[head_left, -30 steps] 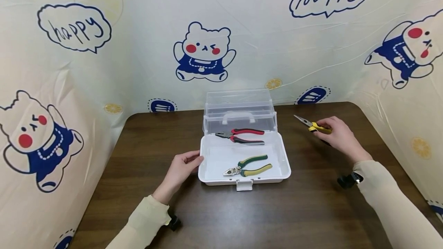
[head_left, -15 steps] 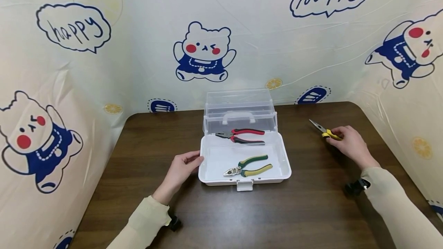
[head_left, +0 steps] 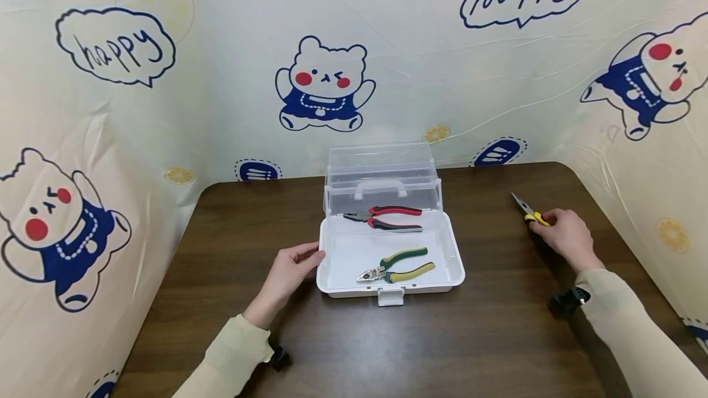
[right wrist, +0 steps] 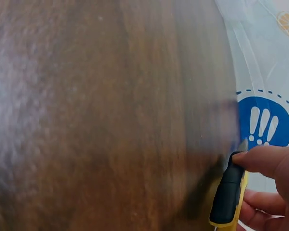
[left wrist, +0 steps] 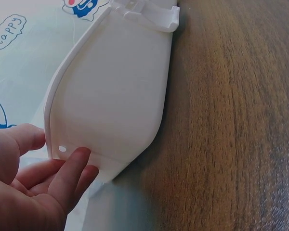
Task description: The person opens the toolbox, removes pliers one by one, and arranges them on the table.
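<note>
My left hand [head_left: 289,272] pinches the left side of an open white toolbox [head_left: 459,263]. In the left wrist view, the thumb [left wrist: 32,137] is at the rim and fingertips [left wrist: 81,156] lie on the outer wall. Inside the box are green-and-yellow combination pliers [head_left: 410,272], near the front. Red-and-black combination pliers [head_left: 395,210] lie toward its back. Right of the box, my right hand [head_left: 568,237] grips yellow-and-black needle-nose pliers [head_left: 535,217] by the handles, jaws pointing away to the back left. The right wrist view shows the thumb on a black handle grip [right wrist: 229,195].
The box's clear lid [head_left: 381,167] stands raised at the back, with a white handle. A latch [head_left: 391,297] hangs at the front. Patterned cloth [head_left: 221,109] borders the brown wooden table [head_left: 354,349] behind and at both sides.
My right hand has moved right and slightly toward me with the needle-nose pliers, whose tips now point more to the back. The left hand and the box have stayed in place.
</note>
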The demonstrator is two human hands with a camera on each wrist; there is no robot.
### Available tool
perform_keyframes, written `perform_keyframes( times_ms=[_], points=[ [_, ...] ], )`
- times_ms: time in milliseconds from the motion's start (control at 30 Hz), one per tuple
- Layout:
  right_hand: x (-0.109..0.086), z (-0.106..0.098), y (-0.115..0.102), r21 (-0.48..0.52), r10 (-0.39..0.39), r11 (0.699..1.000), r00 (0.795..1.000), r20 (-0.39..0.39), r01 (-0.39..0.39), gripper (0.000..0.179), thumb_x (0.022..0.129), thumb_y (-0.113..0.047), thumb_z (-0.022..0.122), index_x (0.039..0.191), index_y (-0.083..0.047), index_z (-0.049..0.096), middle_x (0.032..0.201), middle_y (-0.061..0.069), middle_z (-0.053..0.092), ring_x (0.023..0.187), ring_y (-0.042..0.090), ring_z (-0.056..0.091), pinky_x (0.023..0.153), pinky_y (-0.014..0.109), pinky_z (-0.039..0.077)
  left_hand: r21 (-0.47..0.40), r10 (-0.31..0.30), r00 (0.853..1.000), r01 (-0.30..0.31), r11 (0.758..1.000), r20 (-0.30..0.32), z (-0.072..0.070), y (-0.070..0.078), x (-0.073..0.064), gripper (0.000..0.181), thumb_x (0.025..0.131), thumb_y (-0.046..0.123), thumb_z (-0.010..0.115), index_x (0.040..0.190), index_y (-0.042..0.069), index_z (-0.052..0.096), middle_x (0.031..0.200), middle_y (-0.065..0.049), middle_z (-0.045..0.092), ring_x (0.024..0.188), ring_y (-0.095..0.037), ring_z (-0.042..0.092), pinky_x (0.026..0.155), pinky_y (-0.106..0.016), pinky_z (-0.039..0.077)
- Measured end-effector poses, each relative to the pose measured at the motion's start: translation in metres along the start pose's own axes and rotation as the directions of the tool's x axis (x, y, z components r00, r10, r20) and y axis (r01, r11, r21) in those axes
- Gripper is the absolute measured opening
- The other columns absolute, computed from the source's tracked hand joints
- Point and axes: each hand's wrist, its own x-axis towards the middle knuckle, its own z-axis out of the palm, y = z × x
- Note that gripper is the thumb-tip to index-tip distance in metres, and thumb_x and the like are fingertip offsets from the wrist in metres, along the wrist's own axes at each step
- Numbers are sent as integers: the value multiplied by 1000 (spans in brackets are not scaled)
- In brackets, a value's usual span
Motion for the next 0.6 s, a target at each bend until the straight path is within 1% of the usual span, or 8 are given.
perform_keyframes(
  times_ms=[100, 200, 333, 467, 600],
  points=[
    [-2, 0, -1, 0, 33, 999, 999, 0, -33, 51, 97, -34, 70, 119, 11, 64, 112, 33, 64, 91, 46, 59, 62, 46, 44, 5, 0, 1000, 0, 1000, -1, 0, 0, -1, 39, 100, 15, 71, 135, -3, 67, 125, -22, 72, 100, -24, 71, 88, -44, 62],
    [-2, 0, -1, 15, 51, 999, 999, 8, -51, 54, 98, -36, 70, 121, 11, 63, 96, 26, 67, 79, 38, 61, 58, 41, 43, 7, -1, 1000, 1, 1000, 1, 0, 1, -2, 40, 100, 16, 71, 135, -4, 67, 126, -23, 71, 100, -24, 71, 88, -45, 62],
    [-3, 0, -2, 25, 54, 998, 998, 9, -55, 58, 99, -40, 68, 123, 13, 61, 83, 18, 67, 74, 33, 61, 57, 40, 43, 5, -4, 1000, 4, 1000, 1, 0, 1, -2, 40, 100, 16, 71, 135, -4, 66, 127, -23, 71, 101, -24, 71, 89, -46, 62],
    [-3, 0, -2, 17, 54, 998, 998, 6, -55, 61, 100, -42, 67, 123, 14, 61, 93, 25, 67, 82, 39, 60, 60, 43, 44, -1, -5, 1000, 5, 1000, 4, 0, 1, -2, 41, 100, 16, 71, 135, -4, 66, 128, -24, 70, 102, -25, 71, 90, -46, 61],
    [-4, 0, -2, 15, 65, 998, 998, 4, -65, 63, 100, -46, 65, 124, 13, 62, 109, 33, 64, 87, 42, 60, 62, 45, 45, -1, -5, 1000, 5, 1000, 3, -1, 1, -2, 41, 100, 16, 71, 135, -4, 66, 128, -23, 70, 103, -26, 71, 90, -46, 61]
  ],
)
